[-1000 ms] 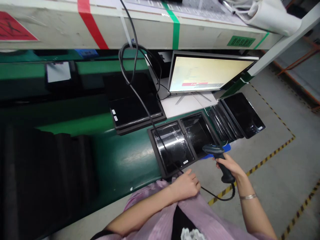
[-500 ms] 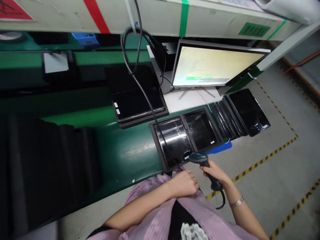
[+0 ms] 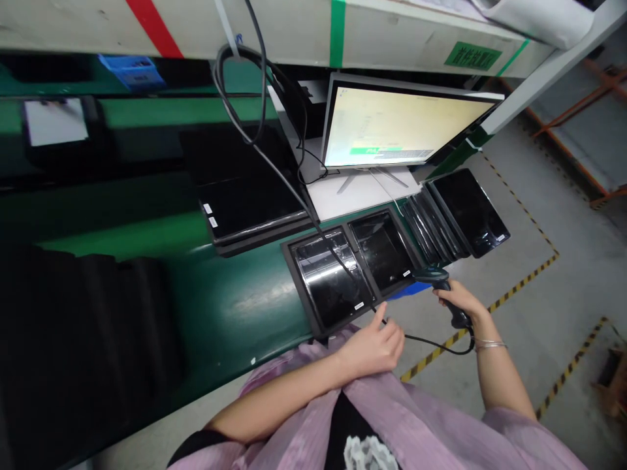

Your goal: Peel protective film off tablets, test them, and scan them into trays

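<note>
My right hand grips the handle of a black handheld barcode scanner, its head pointing at the lower right corner of a black tray. That tray and the one beside it hold glossy dark panels under clear plastic. My left hand is at the front edge of the trays, with its fingers at the scanner's black cable. I cannot tell whether they grip it.
A monitor on a white stand shows a green bar. Several dark panels lean in a row to the right. A black stack lies on the green belt. Black cables hang from above. Yellow-black tape marks the grey floor.
The monitor's red bar has turned green. My left hand has moved from my lilac top to the cable, which now runs higher. The scanner has moved up and right.
</note>
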A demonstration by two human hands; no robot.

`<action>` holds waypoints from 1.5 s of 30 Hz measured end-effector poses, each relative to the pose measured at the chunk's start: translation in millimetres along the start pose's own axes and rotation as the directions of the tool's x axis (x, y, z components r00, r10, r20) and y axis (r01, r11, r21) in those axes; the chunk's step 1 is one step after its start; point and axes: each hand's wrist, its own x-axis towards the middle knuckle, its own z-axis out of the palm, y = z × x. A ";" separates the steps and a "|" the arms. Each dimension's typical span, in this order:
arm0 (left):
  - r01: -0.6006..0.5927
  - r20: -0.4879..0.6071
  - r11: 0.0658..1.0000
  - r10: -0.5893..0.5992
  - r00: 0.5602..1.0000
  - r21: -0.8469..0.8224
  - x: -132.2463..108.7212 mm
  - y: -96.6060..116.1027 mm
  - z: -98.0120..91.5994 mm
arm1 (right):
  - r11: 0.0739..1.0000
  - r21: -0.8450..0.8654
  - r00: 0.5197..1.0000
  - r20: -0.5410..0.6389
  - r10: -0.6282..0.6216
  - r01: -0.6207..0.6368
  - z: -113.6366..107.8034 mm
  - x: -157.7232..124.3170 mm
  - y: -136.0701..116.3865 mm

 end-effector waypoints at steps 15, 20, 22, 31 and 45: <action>0.004 0.040 1.000 -0.005 0.999 0.011 -2.0 2.6 -0.6 | 0.990 -0.104 0.995 0.057 -0.086 0.092 -2.0 5.7 -12.1; 0.007 0.065 1.000 -0.007 0.998 0.002 0.1 4.7 -0.2 | 0.987 -0.120 0.993 0.063 -0.101 0.108 -3.9 5.5 -12.1; 0.010 0.055 1.000 -0.010 0.998 0.004 0.3 5.3 1.0 | 0.987 -0.111 0.991 0.065 -0.114 0.120 -4.2 4.5 -12.3; 0.026 -0.019 0.999 -0.025 1.000 0.048 -1.6 6.7 5.3 | 0.990 -0.098 0.994 0.054 -0.096 0.101 -2.9 6.9 -7.7; 0.006 0.090 1.000 -0.007 0.996 0.015 2.2 5.0 3.2 | 0.993 -0.083 0.995 0.075 -0.072 0.078 -5.9 7.6 -8.0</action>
